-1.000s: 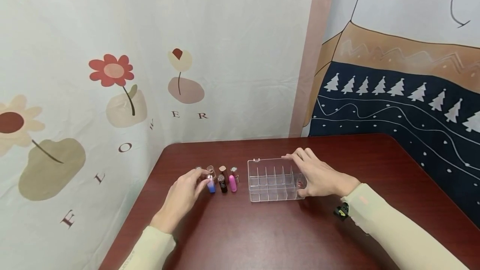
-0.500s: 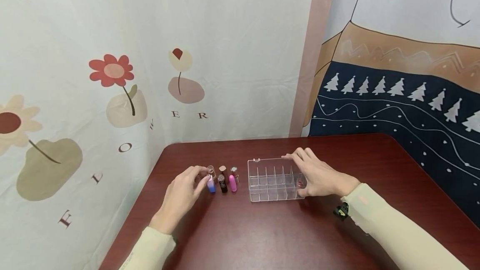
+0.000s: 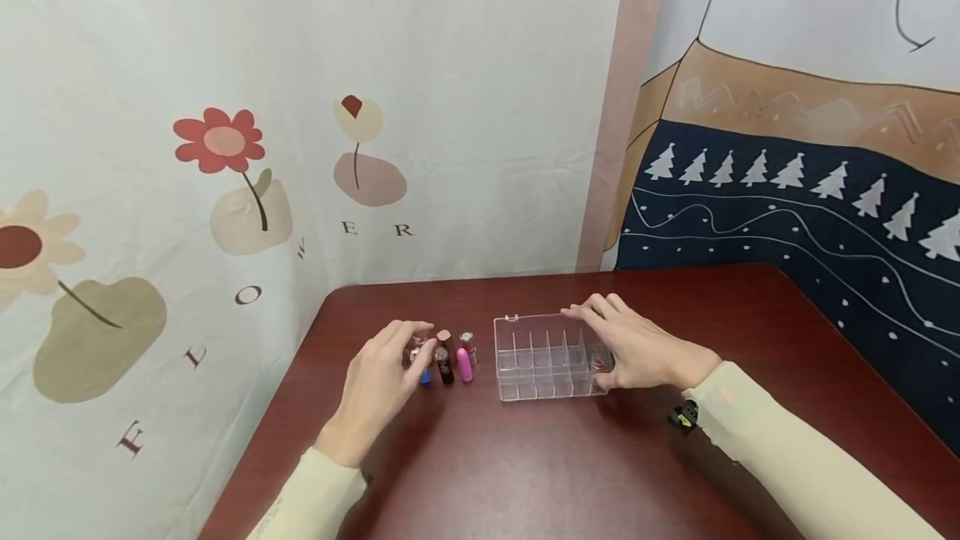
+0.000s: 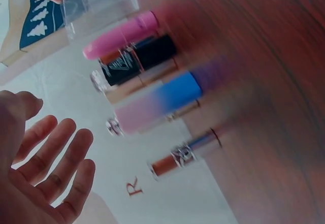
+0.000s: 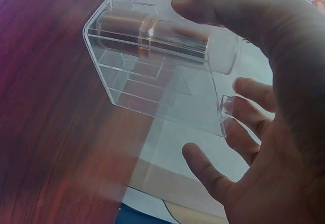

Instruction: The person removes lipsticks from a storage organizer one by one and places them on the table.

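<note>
My left hand [image 3: 378, 386] hovers beside a cluster of upright lipsticks, its thumb and fingers apart with nothing between them. In the left wrist view the cluster has a pink lipstick tube [image 4: 124, 35], a black tube [image 4: 152, 56] and a blue-to-pink tube [image 4: 162, 102]. A clear and silver tube [image 4: 183, 154] stands slightly apart. In the head view my left fingers partly hide the blue one. My right hand [image 3: 641, 348] grips the right end of a clear divided organizer [image 3: 540, 373], thumb in front and fingers behind. A lipstick with a clear cap [image 5: 147, 33] stands in its end compartment.
Behind the front lipsticks stand a brown-capped tube [image 3: 444, 337] and a silver-topped tube [image 3: 468, 342]. The dark red table [image 3: 517, 473] meets a printed wall cloth [image 3: 480, 148] at its back edge.
My left hand has moved slightly right, its thumb and fingers now in front of the blue-to-pink lipstick. My right hand stays on the organizer. The view has shifted a little.
</note>
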`<state>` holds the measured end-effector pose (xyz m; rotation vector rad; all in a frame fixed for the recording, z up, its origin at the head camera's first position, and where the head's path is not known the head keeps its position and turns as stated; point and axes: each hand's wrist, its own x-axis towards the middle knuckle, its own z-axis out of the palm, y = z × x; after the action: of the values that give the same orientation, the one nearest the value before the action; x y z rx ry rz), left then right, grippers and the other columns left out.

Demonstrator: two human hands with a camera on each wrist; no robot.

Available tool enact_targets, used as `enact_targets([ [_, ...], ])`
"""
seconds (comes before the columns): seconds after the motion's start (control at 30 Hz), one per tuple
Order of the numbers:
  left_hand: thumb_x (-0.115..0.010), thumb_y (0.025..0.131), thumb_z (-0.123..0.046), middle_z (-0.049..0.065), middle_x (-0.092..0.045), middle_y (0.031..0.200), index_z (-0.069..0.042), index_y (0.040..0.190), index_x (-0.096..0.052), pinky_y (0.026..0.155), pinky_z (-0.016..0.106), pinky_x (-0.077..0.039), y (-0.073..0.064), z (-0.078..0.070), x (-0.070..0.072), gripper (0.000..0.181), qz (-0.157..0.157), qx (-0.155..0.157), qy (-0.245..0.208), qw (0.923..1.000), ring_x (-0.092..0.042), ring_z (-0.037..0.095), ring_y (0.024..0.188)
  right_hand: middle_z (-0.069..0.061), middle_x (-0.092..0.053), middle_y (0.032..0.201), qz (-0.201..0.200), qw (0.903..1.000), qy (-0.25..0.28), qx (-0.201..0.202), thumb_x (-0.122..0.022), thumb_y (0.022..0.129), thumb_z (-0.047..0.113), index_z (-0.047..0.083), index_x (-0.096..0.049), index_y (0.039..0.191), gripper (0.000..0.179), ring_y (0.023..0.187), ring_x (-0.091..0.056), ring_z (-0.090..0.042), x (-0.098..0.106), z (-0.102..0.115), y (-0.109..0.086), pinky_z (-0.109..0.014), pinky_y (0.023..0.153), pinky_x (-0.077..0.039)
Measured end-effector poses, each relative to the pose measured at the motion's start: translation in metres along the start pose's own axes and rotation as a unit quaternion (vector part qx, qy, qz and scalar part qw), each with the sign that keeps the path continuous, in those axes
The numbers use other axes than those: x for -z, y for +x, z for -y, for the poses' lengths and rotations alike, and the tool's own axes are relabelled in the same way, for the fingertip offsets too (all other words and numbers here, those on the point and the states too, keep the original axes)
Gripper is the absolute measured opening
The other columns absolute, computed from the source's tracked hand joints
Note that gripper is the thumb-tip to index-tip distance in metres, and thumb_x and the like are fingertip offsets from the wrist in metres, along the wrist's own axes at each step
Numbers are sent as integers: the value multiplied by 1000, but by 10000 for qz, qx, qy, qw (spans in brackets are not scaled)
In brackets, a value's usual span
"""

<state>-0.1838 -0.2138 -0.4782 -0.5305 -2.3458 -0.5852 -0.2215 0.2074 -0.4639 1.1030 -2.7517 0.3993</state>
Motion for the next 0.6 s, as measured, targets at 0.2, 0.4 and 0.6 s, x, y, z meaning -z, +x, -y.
enact_targets([
  [0.2,-90,102,-16,0,-82,103,-14,122,-85,66,35,-63,7,-16,-6,20,-146,-336,-190,9991,-75,15,81,-6,-57,165,-29,9999,103,100,-104,81,20,13,-49,176,110,138,-54,-24,0,-2,-4,-45,105,-64],
  [0.4,-90,103,-16,2,-83,104,-13,124,-84,66,35,-63,12,-31,-15,23,2,-525,-324,9981,-76,18,82,-13,-49,173,2,9997,252,9,-106,83,20,13,-45,176,111,148,-55,-30,5,-4,-12,-48,107,-68],
  [0.6,-92,101,-17,-3,-77,95,-13,124,-84,65,31,-61,19,-45,-26,24,62,-804,-340,9962,-73,12,76,-10,-56,164,-5,9993,293,-236,-105,84,22,10,-52,168,101,145,-56,-29,12,-8,-16,-49,107,-69],
])
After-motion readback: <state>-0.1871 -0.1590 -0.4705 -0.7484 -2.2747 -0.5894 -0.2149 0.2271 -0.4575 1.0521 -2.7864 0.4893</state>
